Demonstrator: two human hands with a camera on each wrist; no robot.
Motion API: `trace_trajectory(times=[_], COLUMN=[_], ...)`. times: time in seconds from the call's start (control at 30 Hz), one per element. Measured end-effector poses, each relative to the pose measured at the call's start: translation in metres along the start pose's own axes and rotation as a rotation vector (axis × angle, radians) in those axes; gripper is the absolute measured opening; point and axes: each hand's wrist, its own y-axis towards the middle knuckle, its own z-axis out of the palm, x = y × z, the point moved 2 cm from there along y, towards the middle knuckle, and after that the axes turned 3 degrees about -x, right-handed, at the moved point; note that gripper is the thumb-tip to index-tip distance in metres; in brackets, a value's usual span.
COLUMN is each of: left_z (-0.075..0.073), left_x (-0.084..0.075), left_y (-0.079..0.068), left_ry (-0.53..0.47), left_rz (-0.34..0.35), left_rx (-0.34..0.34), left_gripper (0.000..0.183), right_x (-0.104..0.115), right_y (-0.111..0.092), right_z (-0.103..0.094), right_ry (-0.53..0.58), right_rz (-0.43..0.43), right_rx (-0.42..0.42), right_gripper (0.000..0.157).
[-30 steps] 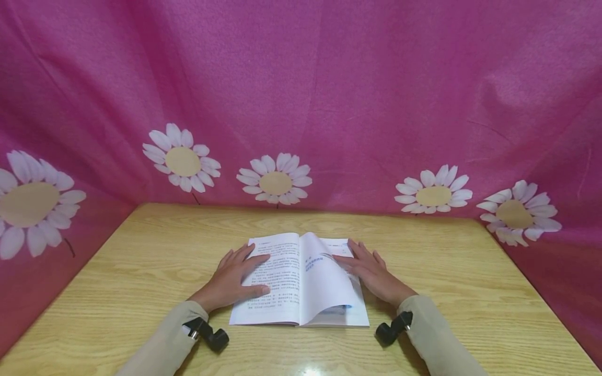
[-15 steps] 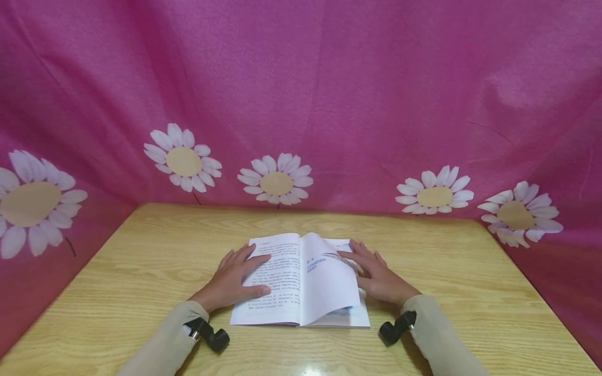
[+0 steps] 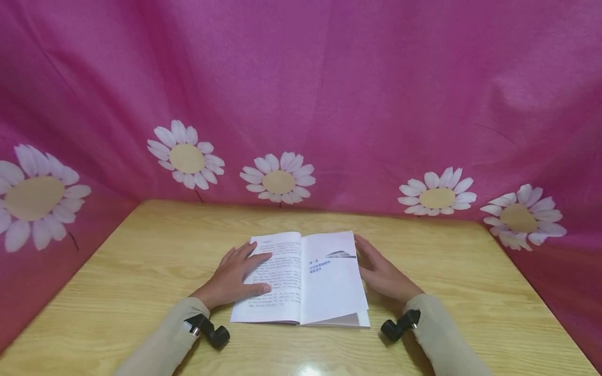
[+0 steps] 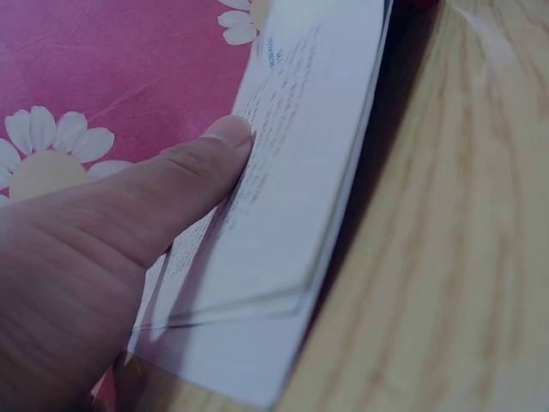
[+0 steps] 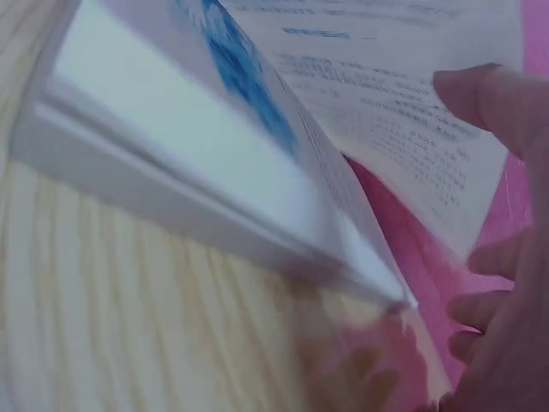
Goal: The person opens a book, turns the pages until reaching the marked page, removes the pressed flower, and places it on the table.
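An open book (image 3: 277, 303) lies on the wooden table, printed text on its left page. My left hand (image 3: 235, 277) rests spread over the outer part of that left page, thumb pointing toward the spine. In the left wrist view, the thumb (image 4: 197, 167) lies across the printed page (image 4: 283, 189). On the right, a page (image 3: 334, 292) with blue heading characters and a grey picture stands slightly raised at its lower edge. My right hand (image 3: 388, 277) is at that page's outer edge, fingers extended. The right wrist view shows a fingertip (image 5: 467, 94) overlapping the raised page's printed underside (image 5: 386, 103).
Pale wood tabletop (image 3: 141, 271) surrounds the book. A pink curtain (image 3: 348, 104) with white daisies hangs behind and along the sides. Each sleeve cuff carries a small black camera mount (image 3: 213, 334).
The right page has swung outward and flattened toward the right, with its picture now showing. My right hand has shifted slightly right to the page edge. The left hand stays on the left page.
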Motion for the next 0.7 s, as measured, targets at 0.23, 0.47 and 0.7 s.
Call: trace_trajectory(times=[0.23,0.47,0.7], left_z=[-0.001,-0.001,-0.002], left_x=[0.002,0.0,0.0], left_y=[0.001,0.002,0.001], left_ry=[-0.006,-0.009,-0.023], left_rz=[0.013,0.026,0.042], left_rx=[-0.001,-0.001,-0.023], left_gripper=[0.08,0.08,0.078], right_x=[0.024,0.046,0.066], right_y=[-0.001,-0.005,-0.007], right_z=[0.008,0.025,0.047], right_ry=[-0.129,-0.125,-0.183], right_rz=[-0.006,0.024,-0.107], right_rx=[-0.014,0.033,0.113], right_gripper=[0.073,0.056,0.047])
